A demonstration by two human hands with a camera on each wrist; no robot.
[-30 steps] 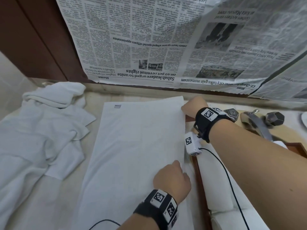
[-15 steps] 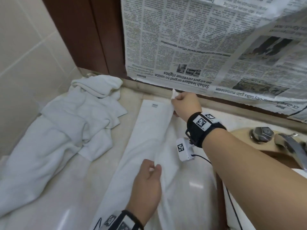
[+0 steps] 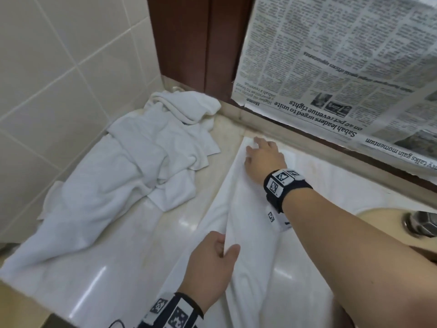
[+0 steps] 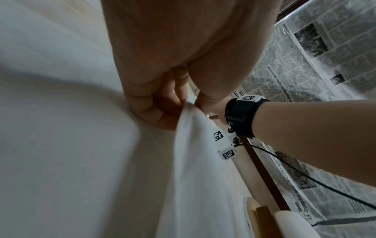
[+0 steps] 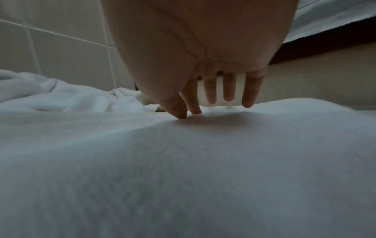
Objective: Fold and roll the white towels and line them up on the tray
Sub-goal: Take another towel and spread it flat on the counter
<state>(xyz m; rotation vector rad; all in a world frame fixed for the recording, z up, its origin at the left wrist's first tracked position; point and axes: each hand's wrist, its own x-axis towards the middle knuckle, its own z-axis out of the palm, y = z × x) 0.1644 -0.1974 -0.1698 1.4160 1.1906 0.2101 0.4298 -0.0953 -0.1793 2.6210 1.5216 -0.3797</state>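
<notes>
Fingers (image 4: 156, 111) of the left hand (image 3: 210, 266) are curled, and a raised fold of the white towel (image 3: 250, 233) is pinched between them and the thumb, as shown in the left wrist view. In the head view this hand is seen at 6 o'clock, at the near part of the folded strip. The right hand (image 3: 264, 159) is laid flat at about 1 o'clock, on the far end of the same towel; its fingers (image 5: 211, 90) are held straight and spread, nothing is grasped, and the cloth is only touched by the tips. The towel is stretched lengthwise over the pale counter (image 3: 146, 233), between both hands. A heap of unfolded white towels (image 3: 132, 166) is piled at 10 o'clock, apart from the strip. A tap handle (image 3: 423, 223) is seen at 3 o'clock. Newspaper (image 3: 343, 67) is hung at 1 o'clock.
</notes>
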